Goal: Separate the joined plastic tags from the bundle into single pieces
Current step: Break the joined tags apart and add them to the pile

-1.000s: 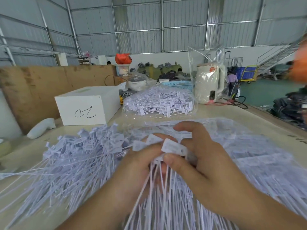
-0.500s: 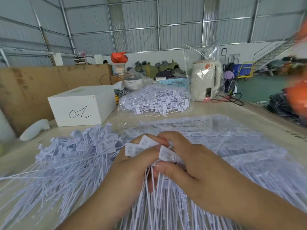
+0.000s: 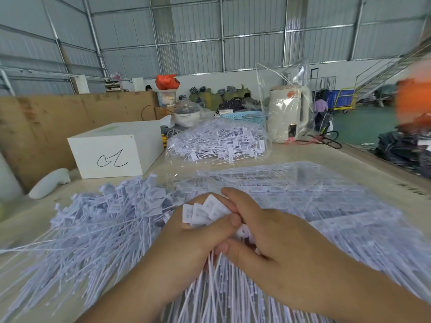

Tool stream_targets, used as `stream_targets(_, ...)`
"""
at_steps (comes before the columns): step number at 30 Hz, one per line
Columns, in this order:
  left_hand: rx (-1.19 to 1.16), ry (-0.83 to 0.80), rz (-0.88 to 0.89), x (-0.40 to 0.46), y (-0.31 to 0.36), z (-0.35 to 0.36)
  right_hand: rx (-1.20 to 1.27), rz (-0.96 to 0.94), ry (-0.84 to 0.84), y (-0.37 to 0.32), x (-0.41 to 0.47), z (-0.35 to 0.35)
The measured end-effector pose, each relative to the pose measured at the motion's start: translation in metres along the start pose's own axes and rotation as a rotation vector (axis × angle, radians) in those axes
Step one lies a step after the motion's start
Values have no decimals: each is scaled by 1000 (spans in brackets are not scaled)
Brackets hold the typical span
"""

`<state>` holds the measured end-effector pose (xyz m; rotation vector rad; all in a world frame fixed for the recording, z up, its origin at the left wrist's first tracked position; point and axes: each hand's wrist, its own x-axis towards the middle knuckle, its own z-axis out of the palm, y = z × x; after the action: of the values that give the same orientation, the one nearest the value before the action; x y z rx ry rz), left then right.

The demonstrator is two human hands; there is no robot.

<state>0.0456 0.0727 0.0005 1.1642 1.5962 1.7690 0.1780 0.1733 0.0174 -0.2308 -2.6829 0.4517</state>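
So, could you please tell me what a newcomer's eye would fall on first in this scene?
First, the two hands low in the middle: the left hand and right hand together grip a fanned bundle of white tags. Next, the loose pile of tags spreading to their left across the table. Behind stands a white box with a scribble.

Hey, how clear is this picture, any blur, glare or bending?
Head view: hands and held tags sharp; orange shape at right edge smeared by blur; clear bag over the kettle shows glare; wide-angle lens bends wall beams and table edge; daylight even, shadows soft.
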Motion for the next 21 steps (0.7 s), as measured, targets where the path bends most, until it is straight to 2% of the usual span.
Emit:
stream_targets(3,-50,13,56,1,11,0,105,5,9,7,3,-4)
stream_targets(6,-74,83,42,0,17,-4,168,-11,9,13,4,-7)
stream_targets(10,-146,116,14,-2,20,-3,247,-19,97,12,5,-8)
stream_targets(14,-412,111,-69,-3,25,7,194,0,262,2,6,1)
stream_targets(17,-619,157,-150,0,28,4,329,59,516,-1,8,0)
stream_targets(19,-623,233,-185,5,30,-2,385,90,650,5,9,-11)
stream_targets(21,-545,256,-176,4,33,-4,467,69,605,11,6,-16)
